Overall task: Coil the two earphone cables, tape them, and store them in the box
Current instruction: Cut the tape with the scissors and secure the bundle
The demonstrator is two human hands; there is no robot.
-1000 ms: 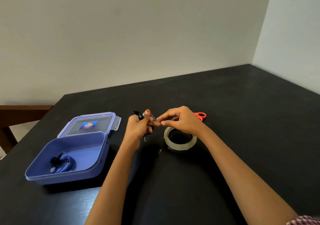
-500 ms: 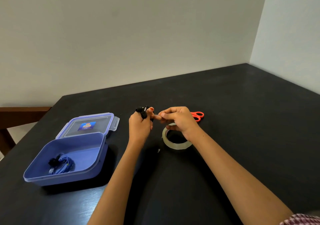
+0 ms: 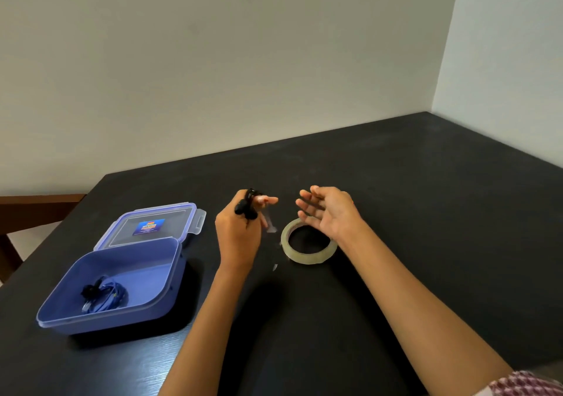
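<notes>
My left hand grips a coiled black earphone cable above the table, with a strip of clear tape hanging from it. My right hand hovers to the right of it, fingers spread, holding nothing, just above the roll of clear tape. The blue box stands open at the left. A coiled blue earphone cable lies inside it. Its clear lid lies flat behind it.
The black table reaches the wall at the back and right. A small scrap of tape lies on the table between my arms. A brown wooden chair stands at the left edge. My right hand hides the scissors.
My right hand has let go of the tape on the black cable and moved away to the right, opening its fingers. The left hand still holds the coil.
</notes>
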